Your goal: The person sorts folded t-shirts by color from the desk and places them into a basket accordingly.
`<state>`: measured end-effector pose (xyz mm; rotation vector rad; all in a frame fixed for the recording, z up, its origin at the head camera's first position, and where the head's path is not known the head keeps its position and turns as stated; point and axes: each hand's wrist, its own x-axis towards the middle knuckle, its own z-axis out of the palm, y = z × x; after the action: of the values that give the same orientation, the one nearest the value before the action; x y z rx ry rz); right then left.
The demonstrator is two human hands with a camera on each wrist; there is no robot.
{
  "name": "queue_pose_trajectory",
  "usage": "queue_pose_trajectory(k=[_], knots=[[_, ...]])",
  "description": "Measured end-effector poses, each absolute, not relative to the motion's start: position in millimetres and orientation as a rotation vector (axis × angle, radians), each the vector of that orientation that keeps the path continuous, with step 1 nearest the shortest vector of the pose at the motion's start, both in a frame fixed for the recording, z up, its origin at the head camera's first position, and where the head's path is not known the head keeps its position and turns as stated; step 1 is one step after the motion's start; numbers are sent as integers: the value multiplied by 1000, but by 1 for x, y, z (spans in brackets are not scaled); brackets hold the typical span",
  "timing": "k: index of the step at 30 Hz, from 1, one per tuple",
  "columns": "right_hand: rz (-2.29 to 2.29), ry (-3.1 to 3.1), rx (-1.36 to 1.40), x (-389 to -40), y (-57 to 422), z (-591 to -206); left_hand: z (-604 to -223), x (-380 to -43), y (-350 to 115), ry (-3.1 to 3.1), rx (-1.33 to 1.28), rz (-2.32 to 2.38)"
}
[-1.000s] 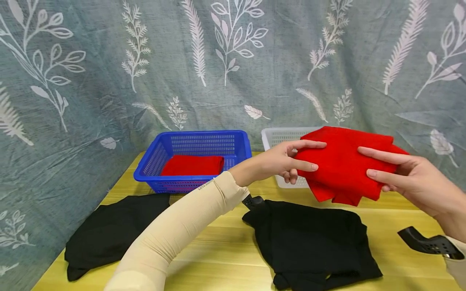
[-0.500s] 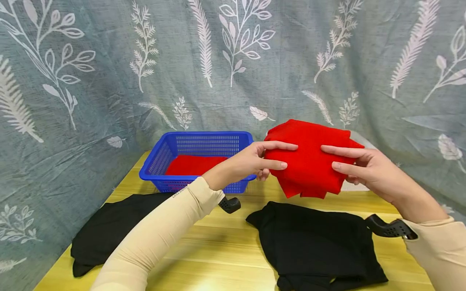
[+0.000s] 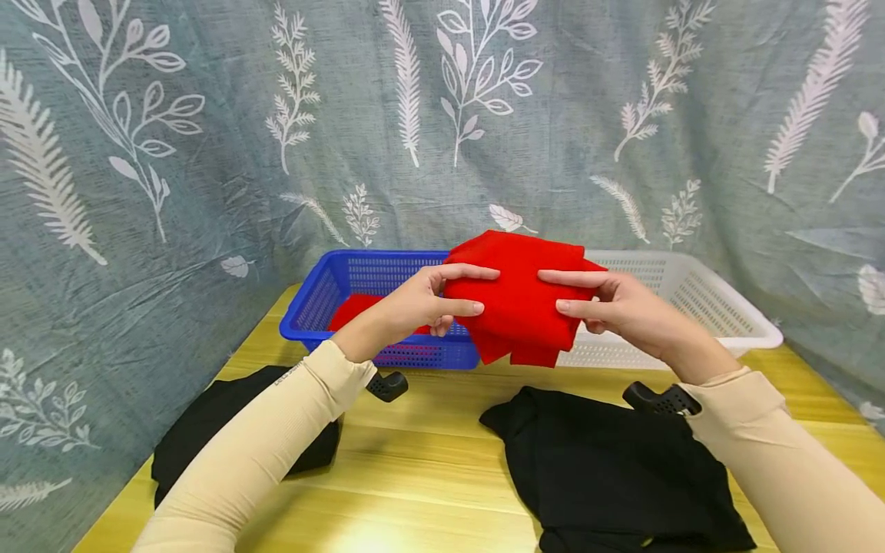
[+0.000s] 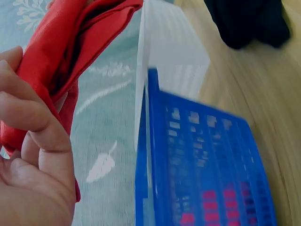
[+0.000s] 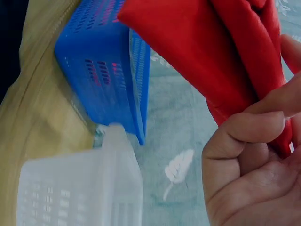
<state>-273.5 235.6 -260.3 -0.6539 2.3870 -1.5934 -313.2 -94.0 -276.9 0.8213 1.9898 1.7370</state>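
Observation:
Between both hands hangs a folded red cloth garment (image 3: 522,292), held in the air in front of the gap between two baskets. My left hand (image 3: 422,299) pinches its left side, thumb and index finger on the near face. On the right side my right hand (image 3: 615,307) pinches it the same way. In the left wrist view the folded layers of the red garment (image 4: 56,61) show above the curled fingers. Behind the left hand, the blue basket (image 3: 321,334) contains another folded red cloth (image 3: 353,309), partly covered by the hand and arm.
A white basket (image 3: 750,338) stands to the right of the blue one. One black garment (image 3: 615,468) lies on the wooden table (image 3: 415,476) at the front right, another black garment (image 3: 228,399) at the left, partly behind the left sleeve. A leaf-patterned curtain (image 3: 387,138) hangs behind.
Both hands have carried the red garment leftward, from in front of the white basket to the blue basket's right end. More of the white basket now shows. The view has also turned slightly.

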Motion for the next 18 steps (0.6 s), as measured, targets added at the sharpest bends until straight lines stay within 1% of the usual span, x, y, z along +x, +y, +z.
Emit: queue_pose_trajectory(k=[18], knots=[[-1554,2273,-682,-334,150,-269,-283,-330,-167,2231,602,1737]])
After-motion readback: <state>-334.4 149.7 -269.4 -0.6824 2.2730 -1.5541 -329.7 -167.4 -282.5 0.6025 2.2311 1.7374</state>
